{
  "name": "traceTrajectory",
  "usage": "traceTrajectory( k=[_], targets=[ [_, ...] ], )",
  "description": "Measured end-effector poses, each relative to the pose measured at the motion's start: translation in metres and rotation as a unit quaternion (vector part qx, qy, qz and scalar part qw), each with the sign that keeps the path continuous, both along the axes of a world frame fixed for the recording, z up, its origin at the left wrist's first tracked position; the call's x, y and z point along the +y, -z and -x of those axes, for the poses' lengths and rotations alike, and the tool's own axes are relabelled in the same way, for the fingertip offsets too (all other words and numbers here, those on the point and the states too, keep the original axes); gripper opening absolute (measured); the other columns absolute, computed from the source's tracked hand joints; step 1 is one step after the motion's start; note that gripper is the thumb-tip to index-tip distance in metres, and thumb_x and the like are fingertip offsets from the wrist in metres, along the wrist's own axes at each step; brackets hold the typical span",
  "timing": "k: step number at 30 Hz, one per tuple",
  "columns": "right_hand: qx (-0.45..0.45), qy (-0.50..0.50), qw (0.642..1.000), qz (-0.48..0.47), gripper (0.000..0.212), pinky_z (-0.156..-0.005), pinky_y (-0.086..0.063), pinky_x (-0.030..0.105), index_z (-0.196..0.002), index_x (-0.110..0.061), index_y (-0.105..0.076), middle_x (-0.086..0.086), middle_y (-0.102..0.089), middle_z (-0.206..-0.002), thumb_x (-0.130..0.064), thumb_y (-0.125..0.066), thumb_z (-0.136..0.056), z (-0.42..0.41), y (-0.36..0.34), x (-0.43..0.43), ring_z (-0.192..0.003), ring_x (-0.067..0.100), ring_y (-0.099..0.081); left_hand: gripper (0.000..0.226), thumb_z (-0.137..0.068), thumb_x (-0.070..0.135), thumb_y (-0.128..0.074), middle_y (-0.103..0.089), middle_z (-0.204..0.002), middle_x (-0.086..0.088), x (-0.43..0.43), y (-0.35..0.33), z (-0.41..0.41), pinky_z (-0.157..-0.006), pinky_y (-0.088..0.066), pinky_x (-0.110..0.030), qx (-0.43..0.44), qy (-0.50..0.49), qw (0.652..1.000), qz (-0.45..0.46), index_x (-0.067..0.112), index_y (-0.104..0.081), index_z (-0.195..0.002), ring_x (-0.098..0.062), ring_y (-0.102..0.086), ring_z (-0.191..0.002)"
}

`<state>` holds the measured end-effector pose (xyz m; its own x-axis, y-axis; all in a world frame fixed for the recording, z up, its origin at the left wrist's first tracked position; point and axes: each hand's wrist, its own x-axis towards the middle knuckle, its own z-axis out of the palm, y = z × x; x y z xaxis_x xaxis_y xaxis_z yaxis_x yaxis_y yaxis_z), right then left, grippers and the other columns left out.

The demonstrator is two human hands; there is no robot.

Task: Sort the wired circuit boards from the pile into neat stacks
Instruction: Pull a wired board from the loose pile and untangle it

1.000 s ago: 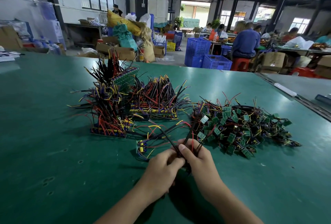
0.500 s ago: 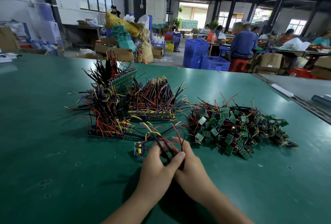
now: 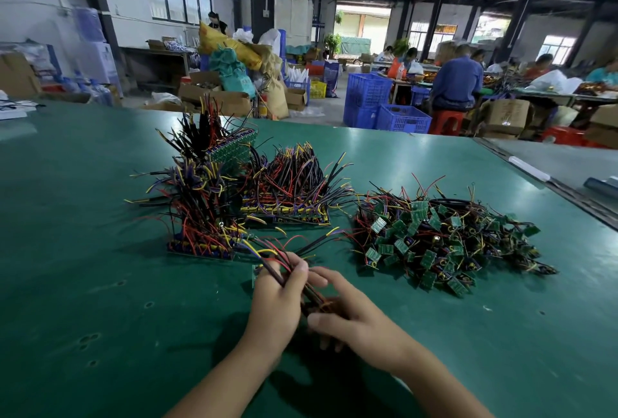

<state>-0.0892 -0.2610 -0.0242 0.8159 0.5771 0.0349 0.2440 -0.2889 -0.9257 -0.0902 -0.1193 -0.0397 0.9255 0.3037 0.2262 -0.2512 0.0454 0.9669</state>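
Observation:
A loose pile of small green wired circuit boards (image 3: 441, 243) lies right of centre on the green table (image 3: 83, 284). Left of it stand neat stacks of boards with wires sticking up: a front stack (image 3: 200, 227), a middle stack (image 3: 291, 193) and a tilted one behind (image 3: 230, 146). My left hand (image 3: 279, 304) grips a bundle of wired boards (image 3: 267, 255) by its wires, with boards showing beside the fingers. My right hand (image 3: 347, 314) touches the same bundle's lower end with curled fingers; it is blurred.
The table's far edge runs behind the stacks, and a seam with a white rod (image 3: 528, 168) lies on the right. Beyond are blue crates (image 3: 368, 96), cardboard boxes, sacks and seated people at other tables (image 3: 451, 83).
Both hands have drawn back toward me with the wire bundle, away from the loose pile. My right hand slid down from the wires' upper part to the bundle's lower end.

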Motion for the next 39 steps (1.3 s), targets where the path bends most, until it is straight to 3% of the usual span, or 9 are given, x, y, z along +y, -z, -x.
traceTrajectory(
  k=[4,7,12,17,20,24,32,36,39],
  targets=[
    [0.134,0.016,0.985,-0.110,0.028,-0.058,-0.052,0.031,-0.124,-0.018,-0.057,0.005,-0.067,-0.086,-0.017,-0.058,-0.096,-0.002,-0.001,-0.003,-0.063,0.024,-0.062,0.012,-0.098,0.008,-0.048,-0.061,-0.056,0.000,0.005,-0.007,-0.001,-0.050,-0.041,-0.025,0.008,0.005,0.997,0.082,0.013,-0.048,-0.087,-0.011,-0.053,-0.048],
    [0.169,-0.006,0.974,-0.153,0.025,-0.060,-0.054,0.030,-0.114,-0.019,-0.067,0.009,-0.068,-0.091,-0.012,-0.063,-0.091,-0.002,0.001,-0.001,-0.064,0.022,-0.061,0.012,-0.099,0.013,-0.047,-0.056,-0.053,0.002,0.007,-0.012,0.001,-0.039,-0.035,-0.018,0.021,0.020,0.991,0.134,0.016,-0.047,-0.087,-0.007,-0.046,-0.040],
    [0.199,-0.026,0.962,-0.188,0.029,-0.063,-0.051,0.027,-0.117,-0.019,-0.070,0.004,-0.068,-0.096,-0.024,-0.062,-0.090,-0.003,0.002,-0.002,-0.068,0.017,-0.059,0.014,-0.097,0.024,-0.046,-0.050,-0.052,0.003,0.008,-0.014,0.001,-0.033,-0.025,-0.013,0.001,0.039,0.987,0.153,0.016,-0.046,-0.086,-0.006,-0.040,-0.034],
    [0.234,0.001,0.958,-0.165,0.052,-0.061,-0.053,0.032,-0.109,-0.016,-0.071,0.013,-0.067,-0.094,-0.059,-0.051,-0.088,-0.004,0.004,0.003,-0.069,0.024,-0.059,0.015,-0.093,0.024,-0.048,-0.050,-0.050,0.002,0.004,-0.009,0.002,-0.044,-0.037,-0.015,-0.061,0.035,0.997,0.042,0.013,-0.049,-0.083,-0.007,-0.042,-0.043],
    [0.242,0.009,0.955,-0.169,0.037,-0.060,-0.053,0.032,-0.099,-0.014,-0.071,0.015,-0.068,-0.089,-0.045,-0.066,-0.080,-0.007,0.005,0.003,-0.065,0.026,-0.060,0.015,-0.095,0.020,-0.047,-0.050,-0.049,0.001,0.003,-0.008,0.002,-0.049,-0.039,-0.015,-0.072,0.031,0.997,0.018,0.012,-0.048,-0.083,-0.006,-0.044,-0.046],
    [0.250,-0.008,0.952,-0.176,0.027,-0.063,-0.055,0.030,-0.104,-0.009,-0.070,0.018,-0.070,-0.093,-0.014,-0.068,-0.077,-0.007,0.004,-0.002,-0.063,0.024,-0.064,0.016,-0.100,0.016,-0.045,-0.049,-0.051,0.002,0.007,-0.012,0.003,-0.035,-0.031,-0.012,-0.018,0.035,0.994,0.102,0.014,-0.047,-0.084,-0.005,-0.038,-0.036],
    [0.245,0.031,0.942,-0.226,0.028,-0.061,-0.056,0.032,-0.104,-0.008,-0.068,0.016,-0.070,-0.085,-0.009,-0.069,-0.076,-0.006,-0.001,0.001,-0.061,0.024,-0.066,0.025,-0.098,0.032,-0.043,-0.049,-0.053,0.004,0.010,-0.018,0.002,-0.031,-0.024,-0.015,0.065,0.053,0.967,0.242,0.013,-0.046,-0.081,-0.004,-0.031,-0.035],
    [0.241,0.059,0.931,-0.267,0.015,-0.062,-0.057,0.032,-0.087,-0.011,-0.076,0.020,-0.071,-0.086,-0.006,-0.071,-0.073,-0.003,-0.004,0.005,-0.063,0.025,-0.068,0.028,-0.088,0.041,-0.046,-0.047,-0.054,0.004,0.012,-0.017,-0.002,-0.031,-0.031,-0.014,0.089,0.103,0.922,0.363,0.014,-0.045,-0.079,-0.004,-0.031,-0.034],
    [0.222,0.103,0.924,-0.293,0.015,-0.058,-0.056,0.029,-0.090,-0.001,-0.074,0.023,-0.070,-0.083,0.004,-0.073,-0.076,-0.004,-0.003,0.006,-0.058,0.023,-0.067,0.032,-0.078,0.044,-0.051,-0.055,-0.061,0.001,0.014,-0.015,-0.004,-0.036,-0.042,-0.016,0.083,0.150,0.894,0.414,0.013,-0.051,-0.083,-0.005,-0.041,-0.038]
  ],
)
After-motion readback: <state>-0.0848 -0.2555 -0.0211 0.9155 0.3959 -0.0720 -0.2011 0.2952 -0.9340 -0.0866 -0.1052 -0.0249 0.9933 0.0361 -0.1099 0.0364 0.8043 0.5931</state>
